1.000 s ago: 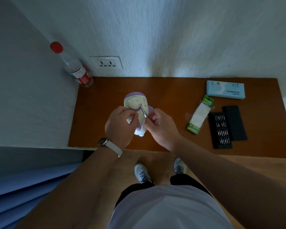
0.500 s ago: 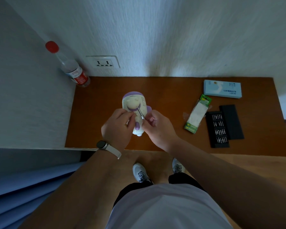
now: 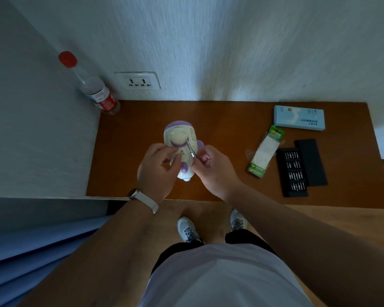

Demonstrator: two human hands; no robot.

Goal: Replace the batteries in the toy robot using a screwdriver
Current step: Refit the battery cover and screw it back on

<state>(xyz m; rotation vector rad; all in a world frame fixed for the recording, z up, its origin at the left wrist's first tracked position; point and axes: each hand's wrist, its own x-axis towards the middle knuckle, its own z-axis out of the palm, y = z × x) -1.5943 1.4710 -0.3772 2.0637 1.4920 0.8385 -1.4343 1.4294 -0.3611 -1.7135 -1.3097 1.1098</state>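
Fingertips [image 3: 201,155] of the right hand [image 3: 213,171] are pinched round the slim screwdriver [image 3: 190,149]. Its tip is set against the toy robot [image 3: 180,138], which is gripped by the left hand [image 3: 157,171] over the table [image 3: 131,129]. The battery cover is judged mid-unscrewing, so steady pressure and turning are called for next. The battery pack [image 3: 265,151] is laid well to the right.

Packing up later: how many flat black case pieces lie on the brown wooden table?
2: the black tray of silver bits on the table's right, a plain black cover just right of it. None seems hidden.
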